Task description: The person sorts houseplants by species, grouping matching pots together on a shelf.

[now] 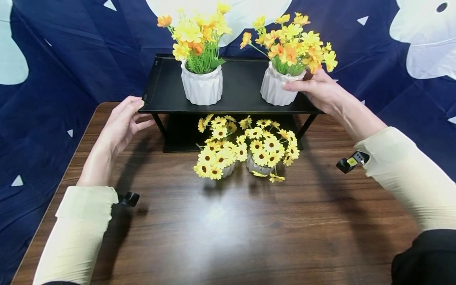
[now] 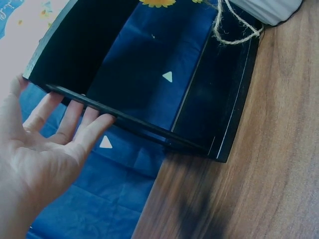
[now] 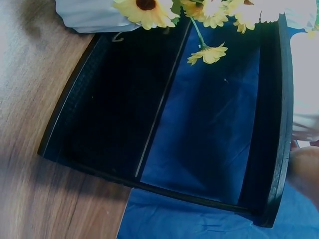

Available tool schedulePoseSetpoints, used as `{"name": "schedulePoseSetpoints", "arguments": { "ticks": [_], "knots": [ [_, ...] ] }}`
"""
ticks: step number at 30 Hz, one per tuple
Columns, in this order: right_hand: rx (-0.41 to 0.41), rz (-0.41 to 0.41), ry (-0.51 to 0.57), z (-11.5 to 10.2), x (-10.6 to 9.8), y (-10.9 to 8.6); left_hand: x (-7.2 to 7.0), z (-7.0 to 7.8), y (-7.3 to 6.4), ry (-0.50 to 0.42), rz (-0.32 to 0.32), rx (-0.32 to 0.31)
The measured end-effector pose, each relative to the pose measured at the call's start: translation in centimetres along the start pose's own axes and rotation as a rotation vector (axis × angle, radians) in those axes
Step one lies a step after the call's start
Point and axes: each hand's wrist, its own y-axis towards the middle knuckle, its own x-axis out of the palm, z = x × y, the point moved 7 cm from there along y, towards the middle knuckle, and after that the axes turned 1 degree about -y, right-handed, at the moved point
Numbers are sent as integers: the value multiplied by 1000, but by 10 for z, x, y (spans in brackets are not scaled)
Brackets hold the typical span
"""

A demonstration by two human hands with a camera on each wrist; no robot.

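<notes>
A black two-tier shelf [image 1: 242,79] stands at the back of the table. My left hand [image 1: 122,120] holds the left end of its upper board; in the left wrist view the fingertips [image 2: 107,118] touch the side bar. On the upper board, my right hand [image 1: 317,90] grips a white ribbed flowerpot [image 1: 272,89] of orange and yellow flowers, thumb in front and the other fingers mostly hidden behind. A similar white flowerpot [image 1: 202,85] stands on the left of that board. In the right wrist view, only part of my right hand [image 3: 305,167] shows, beyond the shelf [image 3: 114,109].
Before the lower tier are two smaller pots of yellow daisy-like flowers, a left pot [image 1: 228,170] and a right pot [image 1: 258,166]. Twine [image 2: 219,30] hangs by one pot. The brown wooden table [image 1: 249,237] extends forward; a dark blue patterned cloth [image 1: 71,51] hangs behind.
</notes>
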Motion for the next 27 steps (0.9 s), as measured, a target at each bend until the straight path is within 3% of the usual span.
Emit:
{"name": "schedulePoseSetpoints", "arguments": {
  "ticks": [9, 27],
  "knots": [
    [3, -48, -31, 0, 0, 2, -1, -2, 2, -8, -2, 6],
    [2, -57, -73, 1, 0, 0, 1, 0, 2, -13, -19, 15]
  ]
}}
